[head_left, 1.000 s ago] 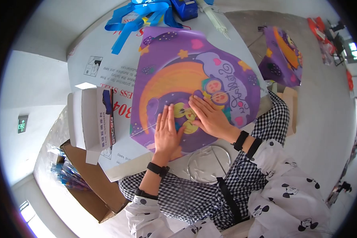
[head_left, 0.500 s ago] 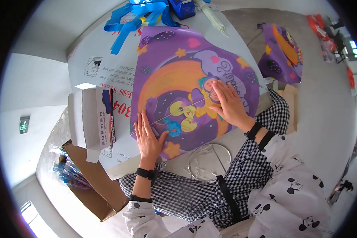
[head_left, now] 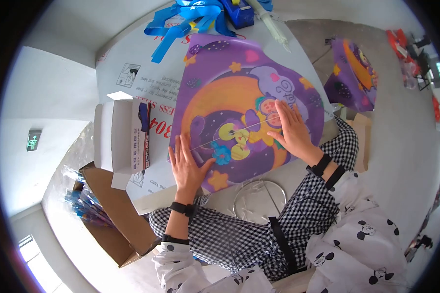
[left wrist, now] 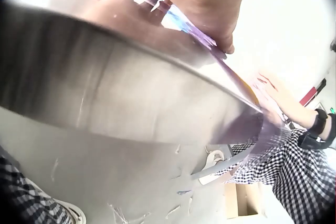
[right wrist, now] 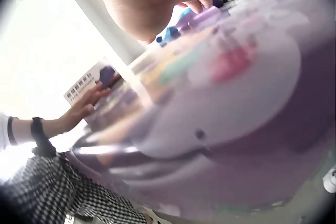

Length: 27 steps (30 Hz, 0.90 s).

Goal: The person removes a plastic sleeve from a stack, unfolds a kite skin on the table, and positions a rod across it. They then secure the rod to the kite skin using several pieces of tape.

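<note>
A purple printed sheet (head_left: 220, 97) with an orange moon and yellow figures lies across the table in the head view. A thin pale line (head_left: 252, 126), like a slim rod or fold, crosses it between the hands. My left hand (head_left: 187, 163) rests with straight, spread fingers at the sheet's left edge, near one end of that line. Over the right part, by the lettering, my right hand (head_left: 294, 132) lies flat with extended fingers and covers some of the print. In the right wrist view the sheet (right wrist: 236, 124) bends down over the table's near edge.
A tape dispenser box (head_left: 141, 134) stands to the left. Blue ribbons (head_left: 167, 46), a blue tape dispenser (head_left: 240, 15) and a bundle of white sticks (head_left: 271, 29) lie at the back. A similar sheet (head_left: 352, 78) is at right; a cardboard box (head_left: 117, 219) stands lower left.
My hands have slid apart along the pale line from the sheet's middle, the left one leftward and the right one rightward. Over the last half second they have barely moved.
</note>
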Available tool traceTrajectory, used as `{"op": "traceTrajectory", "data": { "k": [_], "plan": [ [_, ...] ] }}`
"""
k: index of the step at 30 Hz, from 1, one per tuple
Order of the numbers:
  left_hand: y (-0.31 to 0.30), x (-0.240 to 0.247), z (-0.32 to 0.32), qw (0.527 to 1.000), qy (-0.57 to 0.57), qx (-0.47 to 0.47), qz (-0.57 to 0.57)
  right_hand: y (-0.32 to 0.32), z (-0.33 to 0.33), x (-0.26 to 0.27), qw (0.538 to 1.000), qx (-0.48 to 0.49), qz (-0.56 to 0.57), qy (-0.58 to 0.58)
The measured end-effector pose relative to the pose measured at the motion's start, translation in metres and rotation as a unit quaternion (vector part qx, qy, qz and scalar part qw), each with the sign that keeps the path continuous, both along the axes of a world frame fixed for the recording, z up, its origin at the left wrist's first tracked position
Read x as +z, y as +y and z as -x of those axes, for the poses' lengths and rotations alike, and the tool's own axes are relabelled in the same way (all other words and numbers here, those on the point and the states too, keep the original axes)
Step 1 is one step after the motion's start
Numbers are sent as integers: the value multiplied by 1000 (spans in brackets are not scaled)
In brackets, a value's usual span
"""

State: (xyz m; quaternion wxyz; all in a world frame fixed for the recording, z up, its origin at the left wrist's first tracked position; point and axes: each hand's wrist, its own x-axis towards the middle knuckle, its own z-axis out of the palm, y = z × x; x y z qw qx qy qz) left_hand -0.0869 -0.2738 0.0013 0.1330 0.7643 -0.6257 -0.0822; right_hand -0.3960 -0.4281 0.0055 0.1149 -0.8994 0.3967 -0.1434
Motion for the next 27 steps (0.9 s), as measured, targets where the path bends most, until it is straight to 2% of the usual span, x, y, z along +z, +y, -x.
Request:
{"op": "traceTrajectory", "data": {
  "k": [5,8,10,11,14,15,18,20,21,24,27],
  "plan": [
    [-1,26,7,999,14,-1,45,-19,35,61,986,-117,-3,-119],
    [3,55,14,998,19,9,54,-36,66,91,970,-183,35,-158],
    [9,74,18,999,31,18,39,-44,78,113,959,-193,16,-208],
    [12,80,19,997,52,25,42,-47,77,123,953,-207,47,-214],
    [21,82,15,999,35,2,-38,-58,76,135,961,-161,-37,-222],
    [24,78,16,998,46,-3,-36,-58,69,131,956,-143,-91,-240],
    [21,44,23,997,65,-22,-25,-44,43,91,984,-70,-55,-154],
    [19,27,31,997,63,-36,-26,-43,36,50,972,-107,-119,-170],
    [18,23,35,997,60,-44,-27,-44,38,23,971,-108,-102,-187],
    [16,13,40,998,30,-52,-10,-36,34,4,949,-153,-174,-212],
    [16,12,41,998,27,-47,-26,-35,35,-9,941,-181,-155,-239]
  ]
}}
